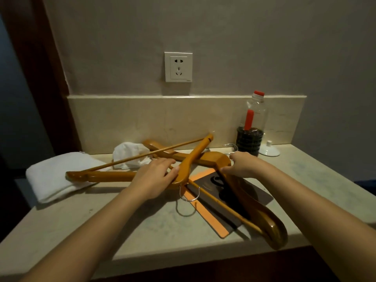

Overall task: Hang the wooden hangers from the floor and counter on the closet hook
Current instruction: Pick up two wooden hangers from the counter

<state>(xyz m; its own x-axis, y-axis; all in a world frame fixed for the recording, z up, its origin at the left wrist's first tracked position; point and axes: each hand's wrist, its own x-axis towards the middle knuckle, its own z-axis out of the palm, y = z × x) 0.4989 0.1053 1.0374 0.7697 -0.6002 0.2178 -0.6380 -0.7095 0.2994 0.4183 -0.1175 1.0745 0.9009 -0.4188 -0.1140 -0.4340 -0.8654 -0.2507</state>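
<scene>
Left hand (155, 173) and right hand (243, 164) clasp crossed hangers (114, 176).

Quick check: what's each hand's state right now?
Left hand: grips the upper orange-brown wooden hanger at its neck.
Right hand: grips the lower orange-brown wooden hanger at its neck.
</scene>
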